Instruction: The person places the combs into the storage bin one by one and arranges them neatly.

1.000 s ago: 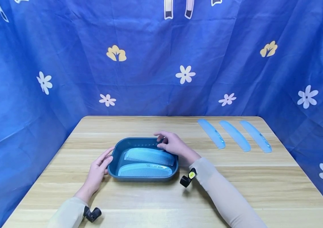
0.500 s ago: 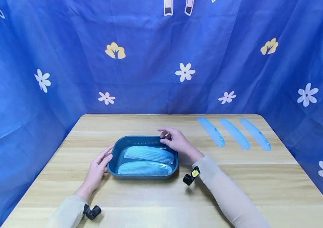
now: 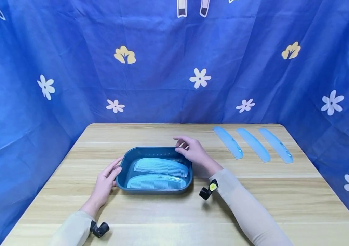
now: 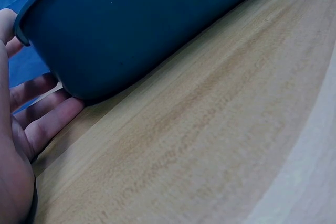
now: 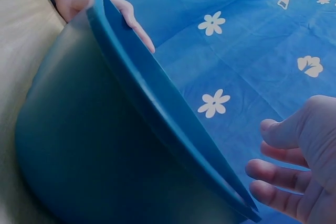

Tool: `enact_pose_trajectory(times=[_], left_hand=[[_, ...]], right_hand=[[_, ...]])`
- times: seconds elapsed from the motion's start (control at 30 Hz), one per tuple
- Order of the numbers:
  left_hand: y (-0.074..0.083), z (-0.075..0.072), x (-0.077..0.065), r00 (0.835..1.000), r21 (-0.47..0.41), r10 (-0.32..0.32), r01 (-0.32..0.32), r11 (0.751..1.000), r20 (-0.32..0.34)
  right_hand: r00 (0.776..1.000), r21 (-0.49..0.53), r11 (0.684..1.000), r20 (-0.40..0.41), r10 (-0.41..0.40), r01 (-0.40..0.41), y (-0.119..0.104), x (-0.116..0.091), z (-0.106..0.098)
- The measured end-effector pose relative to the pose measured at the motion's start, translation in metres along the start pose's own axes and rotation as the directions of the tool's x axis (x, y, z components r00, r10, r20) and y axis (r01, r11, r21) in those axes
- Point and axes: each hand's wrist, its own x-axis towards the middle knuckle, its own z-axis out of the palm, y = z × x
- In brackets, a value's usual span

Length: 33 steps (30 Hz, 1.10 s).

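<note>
A dark teal plastic basin (image 3: 156,191) stands on the wooden table, holding two translucent blue combs, a rear comb (image 3: 161,166) and a front comb (image 3: 156,181). At its left end my left hand (image 3: 104,180) grips the basin, thumb over the rim and the other fingers against the outer wall; the left wrist view shows fingers (image 4: 55,121) low at its corner. My right hand (image 3: 195,152) hovers by the far right corner, fingers loosely bent with nothing between them. In the right wrist view, the fingertips (image 5: 265,169) are apart from the basin's rim.
Three more blue combs lie side by side at the table's back right: a left one (image 3: 228,142), a middle one (image 3: 253,145) and a right one (image 3: 276,145). A blue patterned curtain (image 3: 162,92) hangs behind and beside the table (image 3: 149,218).
My right hand has drawn slightly back and to the right, from over the basin to its far right corner. The left hand and the combs keep their places.
</note>
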Motion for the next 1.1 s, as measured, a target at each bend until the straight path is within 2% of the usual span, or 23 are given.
enact_pose_trajectory(times=[0.17,0.53,1.1], left_hand=[[0.000,0.000,0.001,1.000,-0.008,0.003,-0.003,1.000,0.000],[-0.002,0.000,0.001,1.000,-0.029,0.003,-0.003,1.000,0.011],[-0.003,0.000,0.000,1.000,-0.015,0.007,-0.007,1.000,0.009]], right_hand=[[0.998,0.015,1.000,-0.059,0.002,-0.001,0.002,0.000,-0.007],[0.992,0.040,0.999,-0.130,-0.004,0.009,0.011,-0.003,-0.022],[0.975,0.093,0.994,-0.209,0.073,-0.054,0.033,-0.013,-0.039]])
